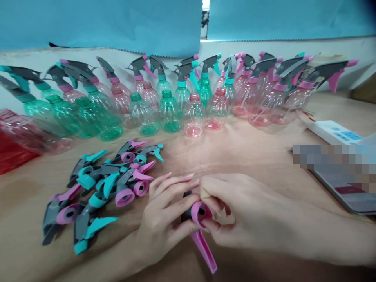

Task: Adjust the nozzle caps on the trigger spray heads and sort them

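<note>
Between my two hands is a grey spray head with a pink collar and pink trigger (205, 250), its collar opening turned toward me. My left hand (167, 211) grips its grey body, thumb below and fingers over the top. My right hand (232, 207) pinches the pink collar at its right side with bent fingers; part of the spray head is hidden behind the fingers. Left of my left hand lies a pile of loose spray heads (110, 178), grey with pink or teal collars and triggers.
Open-necked green bottles (170, 111) and pink bottles (194, 115) stand across the middle. Behind them are several bottles with spray heads fitted (182, 84). A red bag (14, 150) lies at left. At right are a dark flat device (337, 188) and a white box (335, 131).
</note>
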Available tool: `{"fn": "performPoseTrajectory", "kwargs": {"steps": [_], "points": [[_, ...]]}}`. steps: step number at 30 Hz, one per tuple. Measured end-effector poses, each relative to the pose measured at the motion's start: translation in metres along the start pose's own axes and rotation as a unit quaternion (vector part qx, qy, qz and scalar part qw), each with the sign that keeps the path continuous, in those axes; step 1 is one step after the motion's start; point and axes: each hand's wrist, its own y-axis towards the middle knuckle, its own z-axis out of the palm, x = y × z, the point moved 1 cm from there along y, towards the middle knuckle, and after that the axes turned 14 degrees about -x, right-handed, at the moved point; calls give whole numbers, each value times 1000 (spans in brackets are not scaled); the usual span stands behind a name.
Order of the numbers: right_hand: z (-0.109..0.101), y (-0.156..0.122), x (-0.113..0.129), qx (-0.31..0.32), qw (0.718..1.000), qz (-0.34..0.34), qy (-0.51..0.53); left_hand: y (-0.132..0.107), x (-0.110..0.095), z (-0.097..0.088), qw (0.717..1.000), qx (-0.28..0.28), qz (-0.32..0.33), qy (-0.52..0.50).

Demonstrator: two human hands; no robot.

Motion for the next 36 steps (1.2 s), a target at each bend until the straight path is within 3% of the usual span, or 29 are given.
{"fn": "performPoseTrajectory", "kwargs": {"steps": [5,10,14,23,30,36], "points": [[0,-1,10,-68,996,-42,47,2,-5,0,999,32,-15,3],[2,-1,16,-61,995,-64,38,4,-8,-1,998,22,-54,-2],[4,-1,16,-64,995,-69,28,3,-5,1,999,11,-48,0],[13,-3,12,-115,990,-65,-42,4,-3,5,999,-30,-35,-25],[16,-6,21,-211,956,-63,-193,2,-2,8,998,-42,-38,-27],[16,-13,27,-195,958,-74,-198,3,-3,8,998,-38,-44,-12]]}}
